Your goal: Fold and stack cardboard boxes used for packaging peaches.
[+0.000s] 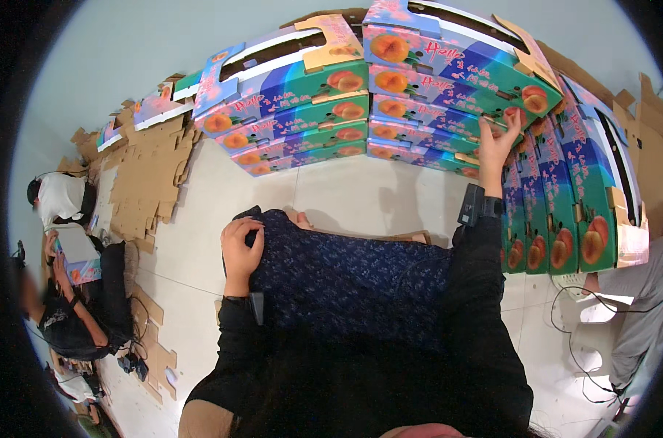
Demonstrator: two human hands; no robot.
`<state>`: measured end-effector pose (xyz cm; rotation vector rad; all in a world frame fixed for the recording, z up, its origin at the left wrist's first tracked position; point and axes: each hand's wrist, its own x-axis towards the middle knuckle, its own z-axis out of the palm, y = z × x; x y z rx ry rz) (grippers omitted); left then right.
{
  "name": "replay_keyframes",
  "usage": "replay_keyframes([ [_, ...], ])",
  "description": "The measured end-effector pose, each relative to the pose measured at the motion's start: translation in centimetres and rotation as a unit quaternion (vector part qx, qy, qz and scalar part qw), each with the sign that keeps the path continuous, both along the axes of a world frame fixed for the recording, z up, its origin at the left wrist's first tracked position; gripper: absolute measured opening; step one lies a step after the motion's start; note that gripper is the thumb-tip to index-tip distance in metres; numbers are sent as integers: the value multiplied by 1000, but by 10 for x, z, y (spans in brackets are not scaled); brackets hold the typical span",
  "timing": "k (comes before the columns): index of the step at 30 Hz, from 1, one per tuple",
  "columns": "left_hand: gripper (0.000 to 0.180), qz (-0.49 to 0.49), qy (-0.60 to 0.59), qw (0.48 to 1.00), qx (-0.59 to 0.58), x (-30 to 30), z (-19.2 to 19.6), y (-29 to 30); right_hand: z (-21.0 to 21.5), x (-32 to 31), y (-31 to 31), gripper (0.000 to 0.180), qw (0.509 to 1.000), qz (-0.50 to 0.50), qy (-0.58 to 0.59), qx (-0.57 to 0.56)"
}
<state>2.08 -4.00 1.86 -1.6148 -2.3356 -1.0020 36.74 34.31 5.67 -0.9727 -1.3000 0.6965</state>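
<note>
the right grip (498, 146) is raised at the lower right of the middle stack (448, 91), a pile of printed fruit boxes in blue, green and pink. the thumb and fingers are partly spread, with a gap between them, at the front faces near the right-hand corner. whether the grip has hold of a box cannot be told. the boxes of this stack lie mainly up and to the left of the grip; the topmost has a dark slot in its upper face.

the right-hand stack (593, 197), of like boxes, stands just beside the grip on its other side, its fronts facing inward.

the left grip (242, 248) rests on the dark patterned skirt (346, 281) at the knee, fingers loosely curved, nothing visible in it. the left-hand stack (295, 98) stands ahead of it, apart from it.

a dark device (471, 204) is worn at the right wrist. flat brown cardboard (147, 175) lies on the pale tiled floor (331, 193) to the left. beyond, a seated co-worker holds a printed box (79, 254).
</note>
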Motion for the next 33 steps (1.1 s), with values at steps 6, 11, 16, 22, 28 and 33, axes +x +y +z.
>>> replay_keyframes([
  [6, 6, -5, 8, 1000, 8, -1, -1, -1, 28, 3, 9, 72, 951, -145, -233, 145],
  [11, 6, -12, -5, 1000, 8, 0, -1, 0, 30, 5, 7, 76, 963, -107, -195, 154],
  [16, 5, 1, 15, 1000, -4, 2, 3, 1, 26, 6, 22, 83, 957, -99, -224, 158],
  [22, 5, -5, 14, 1000, -9, 1, 3, 3, 27, 17, 34, 92, 966, -56, -219, 125],
  [28, 6, -4, 3, 1000, -11, 1, 2, 6, 21, 19, 37, 97, 957, -57, -252, 133],
  [33, 6, 4, 4, 1000, -12, 0, 1, 4, 24, 19, 35, 99, 958, -31, -248, 139],
])
